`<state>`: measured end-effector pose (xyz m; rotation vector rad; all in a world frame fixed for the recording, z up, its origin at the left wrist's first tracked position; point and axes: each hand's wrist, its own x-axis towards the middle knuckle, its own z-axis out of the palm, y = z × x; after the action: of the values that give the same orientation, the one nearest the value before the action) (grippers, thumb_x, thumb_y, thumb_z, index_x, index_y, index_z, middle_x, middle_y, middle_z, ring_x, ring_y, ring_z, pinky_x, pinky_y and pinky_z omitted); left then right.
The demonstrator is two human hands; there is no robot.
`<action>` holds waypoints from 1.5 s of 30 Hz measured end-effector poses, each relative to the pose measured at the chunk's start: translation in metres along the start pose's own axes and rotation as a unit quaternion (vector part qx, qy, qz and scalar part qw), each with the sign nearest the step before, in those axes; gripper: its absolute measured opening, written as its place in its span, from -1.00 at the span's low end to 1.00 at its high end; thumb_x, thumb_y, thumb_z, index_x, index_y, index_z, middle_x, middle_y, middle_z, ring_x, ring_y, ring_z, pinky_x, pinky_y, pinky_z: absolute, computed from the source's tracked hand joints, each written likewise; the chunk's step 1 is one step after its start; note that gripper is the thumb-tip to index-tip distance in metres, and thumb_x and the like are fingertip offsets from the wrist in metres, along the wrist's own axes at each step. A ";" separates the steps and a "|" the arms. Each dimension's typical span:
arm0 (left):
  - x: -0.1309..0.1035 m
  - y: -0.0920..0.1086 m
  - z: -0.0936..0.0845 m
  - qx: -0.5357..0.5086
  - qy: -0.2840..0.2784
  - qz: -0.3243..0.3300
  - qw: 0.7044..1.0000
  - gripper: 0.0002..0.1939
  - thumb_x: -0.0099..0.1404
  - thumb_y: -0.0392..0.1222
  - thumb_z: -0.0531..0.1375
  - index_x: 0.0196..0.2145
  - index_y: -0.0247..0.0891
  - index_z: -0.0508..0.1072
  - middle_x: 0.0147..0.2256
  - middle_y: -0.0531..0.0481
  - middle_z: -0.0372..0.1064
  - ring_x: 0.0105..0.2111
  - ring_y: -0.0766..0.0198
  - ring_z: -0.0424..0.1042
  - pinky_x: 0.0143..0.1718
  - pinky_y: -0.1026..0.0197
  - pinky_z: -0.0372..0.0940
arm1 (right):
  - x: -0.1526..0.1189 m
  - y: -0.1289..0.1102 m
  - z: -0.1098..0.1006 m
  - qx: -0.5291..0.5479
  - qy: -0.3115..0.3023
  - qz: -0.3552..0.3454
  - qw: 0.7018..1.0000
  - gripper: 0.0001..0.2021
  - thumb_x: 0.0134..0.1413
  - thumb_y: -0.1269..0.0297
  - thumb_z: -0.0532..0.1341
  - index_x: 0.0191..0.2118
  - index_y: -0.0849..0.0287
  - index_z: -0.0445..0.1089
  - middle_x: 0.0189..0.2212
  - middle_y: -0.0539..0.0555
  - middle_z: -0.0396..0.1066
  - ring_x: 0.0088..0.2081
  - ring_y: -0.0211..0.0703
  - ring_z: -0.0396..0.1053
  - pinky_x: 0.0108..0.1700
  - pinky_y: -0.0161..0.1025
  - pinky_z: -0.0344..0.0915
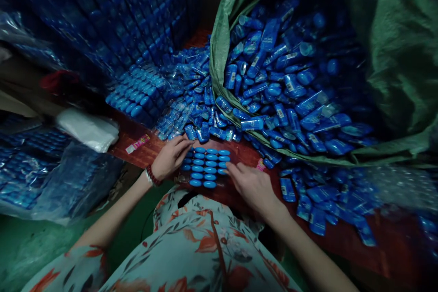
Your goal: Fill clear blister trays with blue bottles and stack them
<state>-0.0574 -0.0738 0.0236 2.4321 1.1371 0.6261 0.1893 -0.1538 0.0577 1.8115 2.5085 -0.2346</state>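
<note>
In front of my body, rows of small blue bottles [210, 170] stand packed side by side, their rounded light-blue ends facing up. My left hand [173, 157], with a beaded bracelet [151, 176] on its wrist, is at the block's upper left corner. Its fingers are bent and pressed together around a blue bottle that they mostly cover. On the right side, my right hand [251, 187] has its thumb and fingertips closed on the end of a bottle in the outer column. Loose blue bottles [203, 132] with printed labels lie just beyond the block.
A big green woven sack [221, 41] lies open at the right, heaped with blue bottles [270, 77]. More spill onto the red-brown table [386, 232]. Wrapped stacks of bottles [137, 93] rise at the left. White plastic bags [89, 130] and a pink wrapper [138, 144] lie near the left edge.
</note>
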 end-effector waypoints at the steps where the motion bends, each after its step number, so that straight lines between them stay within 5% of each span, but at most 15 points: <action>1: 0.015 -0.001 0.001 0.006 -0.021 -0.003 1.000 -0.70 0.38 -0.21 -0.09 -0.07 -0.26 0.36 -0.23 -0.11 0.29 -0.20 0.23 0.33 -0.17 0.20 0.27 | 0.010 0.006 -0.002 0.013 0.023 0.014 1.000 -0.75 0.26 0.26 -0.02 -0.10 0.10 0.36 -0.38 0.08 0.41 -0.38 -0.19 0.38 -0.43 -0.30 0.11; 4: 0.062 0.000 0.010 0.106 -0.109 -0.033 0.988 -0.72 0.35 -0.19 -0.04 -0.08 -0.30 0.36 -0.18 -0.15 0.29 -0.20 0.20 0.35 -0.18 0.18 0.28 | 0.054 0.022 -0.001 0.020 0.041 0.056 0.997 -0.74 0.25 0.30 -0.02 -0.04 0.07 0.32 -0.24 0.08 0.39 -0.25 -0.16 0.38 -0.36 -0.31 0.15; 9: 0.110 0.010 0.038 0.225 -0.240 -0.058 0.943 -0.49 0.14 -0.19 0.25 0.04 -0.34 0.27 -0.08 -0.29 0.29 -0.09 -0.03 0.34 -0.17 0.09 0.29 | 0.114 0.031 0.016 -0.025 -0.038 0.027 0.999 -0.50 0.08 0.37 0.16 0.15 0.18 0.10 -0.06 0.22 0.27 -0.12 -0.04 0.31 -0.29 -0.28 0.21; 14: 0.112 0.005 0.054 0.218 -0.249 -0.060 0.942 -0.31 0.08 -0.20 0.30 0.13 -0.36 0.17 -0.08 -0.37 0.29 -0.12 -0.09 0.38 -0.19 0.03 0.29 | 0.107 0.035 0.031 -0.002 0.015 0.000 1.000 -0.67 0.13 0.41 0.04 0.04 0.26 0.19 -0.12 0.22 0.30 -0.09 -0.03 0.26 -0.20 -0.23 0.24; 17: 0.108 -0.004 0.051 0.189 -0.246 -0.040 0.950 -0.50 0.18 -0.16 0.21 0.06 -0.33 0.27 -0.09 -0.31 0.29 -0.16 0.00 0.40 -0.21 0.08 0.29 | 0.088 0.042 0.034 0.112 0.078 0.004 0.991 -0.77 0.18 0.36 0.01 -0.08 0.24 0.27 -0.17 0.17 0.33 -0.10 -0.10 0.27 -0.12 -0.23 0.23; 21: 0.106 -0.016 0.045 0.132 -0.213 -0.017 0.968 -0.72 0.31 -0.23 -0.01 -0.12 -0.36 0.41 -0.17 -0.22 0.33 -0.22 0.16 0.40 -0.19 0.18 0.27 | 0.066 0.046 0.035 0.358 0.160 0.067 0.917 -0.77 0.16 0.18 0.07 -0.19 0.23 0.33 -0.32 0.06 0.39 -0.29 -0.19 0.34 -0.20 -0.26 0.26; 27: 0.094 -0.015 0.030 0.001 -0.099 -0.041 0.994 -0.77 0.27 -0.14 0.08 -0.33 -0.33 0.47 -0.31 -0.10 0.39 -0.29 0.23 0.39 -0.20 0.22 0.27 | 0.029 0.046 0.024 0.574 0.239 0.179 0.762 -0.69 -0.05 0.07 0.23 -0.26 0.19 0.36 -0.47 -0.05 0.39 -0.45 -0.25 0.34 -0.35 -0.29 0.32; 30: 0.062 -0.002 0.004 -0.160 0.043 -0.103 0.981 -0.77 0.19 -0.06 0.19 -0.33 -0.30 0.47 -0.32 -0.06 0.42 -0.28 0.22 0.40 -0.18 0.20 0.28 | -0.009 0.044 0.022 0.595 0.254 0.227 0.728 -0.74 -0.04 0.10 0.24 -0.27 0.16 0.35 -0.52 -0.06 0.40 -0.51 -0.27 0.35 -0.44 -0.31 0.32; 33: 0.011 0.012 -0.018 -0.256 0.137 -0.200 0.936 -0.60 0.11 -0.03 0.25 -0.12 -0.27 0.44 -0.19 -0.07 0.44 -0.18 0.19 0.40 -0.11 0.18 0.29 | -0.046 0.029 0.035 0.638 0.182 0.232 0.711 -0.75 -0.01 0.14 0.24 -0.22 0.14 0.30 -0.53 -0.05 0.42 -0.54 -0.22 0.39 -0.47 -0.27 0.37; 36: -0.043 0.021 -0.015 -0.283 0.215 -0.325 0.876 -0.52 0.11 0.00 0.26 -0.04 -0.26 0.41 -0.12 -0.08 0.42 -0.12 0.19 0.39 -0.03 0.15 0.27 | -0.061 0.004 0.059 0.632 0.149 0.212 0.730 -0.77 0.02 0.20 0.23 -0.19 0.13 0.29 -0.42 0.00 0.46 -0.44 -0.19 0.45 -0.34 -0.21 0.43; 39: -0.089 0.028 0.011 -0.300 0.277 -0.454 0.792 -0.48 0.11 0.05 0.23 -0.02 -0.28 0.40 -0.03 -0.12 0.37 -0.05 0.16 0.35 0.02 0.12 0.23 | -0.057 -0.011 0.079 0.532 0.197 0.175 0.805 -0.85 0.09 0.26 0.19 -0.19 0.12 0.34 -0.31 0.03 0.44 -0.29 -0.21 0.43 -0.19 -0.22 0.40; 41: -0.114 0.035 0.031 -0.302 0.271 -0.514 0.755 -0.45 0.11 0.09 0.22 -0.02 -0.30 0.39 -0.03 -0.15 0.37 -0.04 0.14 0.35 0.03 0.09 0.22 | -0.052 -0.011 0.086 0.455 0.214 0.112 0.857 -0.86 0.14 0.32 0.12 -0.17 0.13 0.34 -0.25 0.06 0.42 -0.21 -0.21 0.40 -0.13 -0.23 0.36; 43: -0.137 0.041 0.043 -0.308 0.198 -0.530 0.765 -0.45 0.10 0.11 0.22 -0.04 -0.30 0.41 -0.06 -0.15 0.40 -0.06 0.11 0.37 0.00 0.08 0.24 | -0.048 -0.007 0.087 0.384 0.191 0.034 0.903 -0.80 0.19 0.38 0.05 -0.10 0.16 0.32 -0.23 0.10 0.41 -0.19 -0.21 0.38 -0.13 -0.24 0.34; 45: -0.156 0.046 0.046 -0.314 0.084 -0.490 0.809 -0.50 0.10 0.11 0.22 -0.09 -0.27 0.45 -0.11 -0.12 0.44 -0.11 0.10 0.40 -0.06 0.10 0.28 | -0.046 -0.002 0.083 0.291 0.151 -0.017 0.945 -0.75 0.22 0.41 -0.01 -0.04 0.20 0.30 -0.26 0.12 0.40 -0.23 -0.19 0.37 -0.17 -0.26 0.34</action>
<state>-0.0932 -0.2309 -0.0273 1.0224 1.6871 0.6916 0.1970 -0.2103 -0.0189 2.1355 2.9012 -0.8409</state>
